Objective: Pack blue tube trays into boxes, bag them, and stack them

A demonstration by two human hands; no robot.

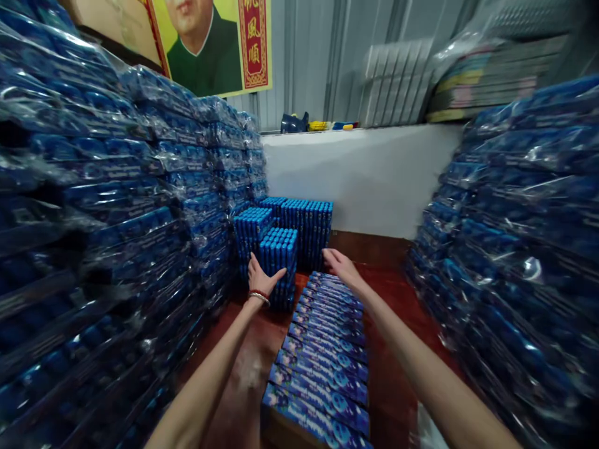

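My left hand (262,277), with bracelets at the wrist, reaches to a squared stack of slim blue tubes (277,240). Its thumb and fingers are spread against the near side of that stack; whether they press on it I cannot tell. My right hand (343,267) hangs above the far end of a long row of blue-purple printed boxes (322,362), its fingers bent together. Anything between those fingers is too small to make out. Behind the hands stand more blocks of upright blue tubes, a smaller one (253,218) and a larger one (316,231).
Tall piles of plastic-wrapped blue packs rise on the left (116,168) and right (515,249). A low white wall (365,174) closes the far end, with items on its ledge. The red-brown floor (393,349) shows between the piles. A poster (210,56) hangs above.
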